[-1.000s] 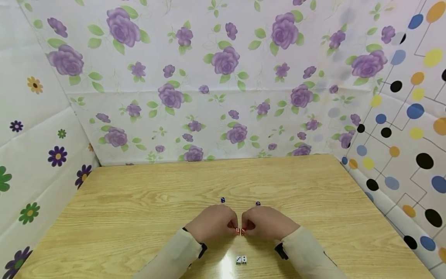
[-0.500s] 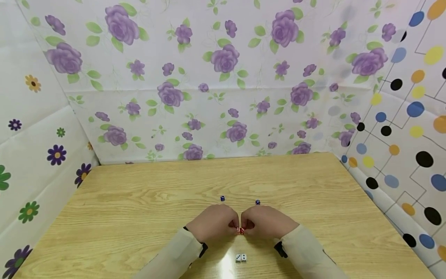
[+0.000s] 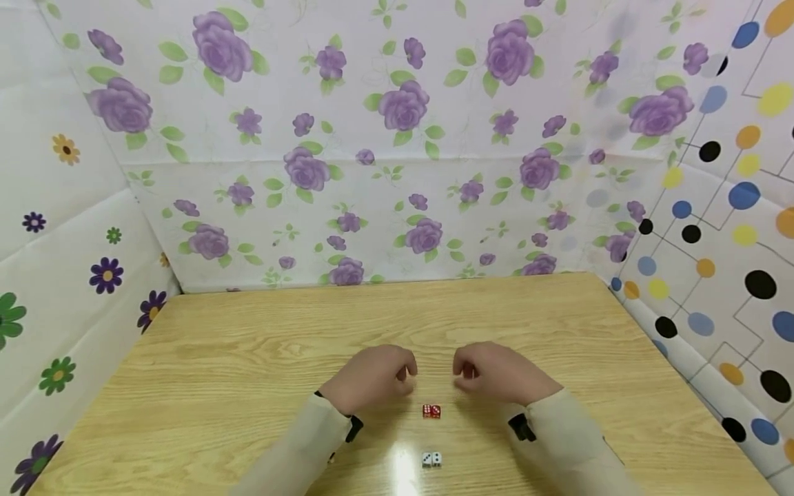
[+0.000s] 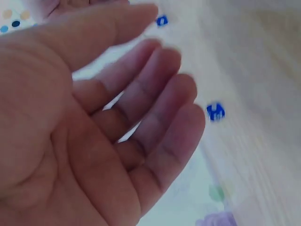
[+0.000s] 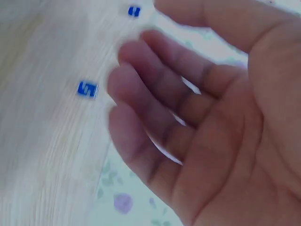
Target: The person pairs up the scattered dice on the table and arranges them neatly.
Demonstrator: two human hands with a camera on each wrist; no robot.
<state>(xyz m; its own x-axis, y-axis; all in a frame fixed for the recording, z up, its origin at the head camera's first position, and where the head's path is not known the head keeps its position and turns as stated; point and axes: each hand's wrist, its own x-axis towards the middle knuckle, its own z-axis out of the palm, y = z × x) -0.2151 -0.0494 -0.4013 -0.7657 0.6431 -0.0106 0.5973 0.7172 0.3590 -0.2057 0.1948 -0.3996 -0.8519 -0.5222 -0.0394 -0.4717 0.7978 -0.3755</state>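
Two red dice (image 3: 431, 411) lie side by side on the wooden table in the head view. Beyond them, my left hand (image 3: 375, 375) is over the table with its fingers loosely bent and nothing in its grasp. Across a small gap, my right hand (image 3: 504, 372) mirrors it, also holding nothing. In the left wrist view one blue die (image 4: 215, 112) lies just past the fingertips, with another blue die (image 4: 162, 20) farther off. The right wrist view likewise has a blue die (image 5: 87, 89) near the fingers. From the head camera, both blue dice are hidden behind the hands.
A pair of white dice (image 3: 431, 459) sits closer to me than the red ones. The wooden tabletop (image 3: 279, 324) runs back to a flowered cloth wall (image 3: 347, 186), and patterned cloth (image 3: 701, 275) hangs at both sides.
The two red dice were brought together from slightly apart and let go. Both hands have since moved away from me and spread apart, now covering the blue dice in the head view.
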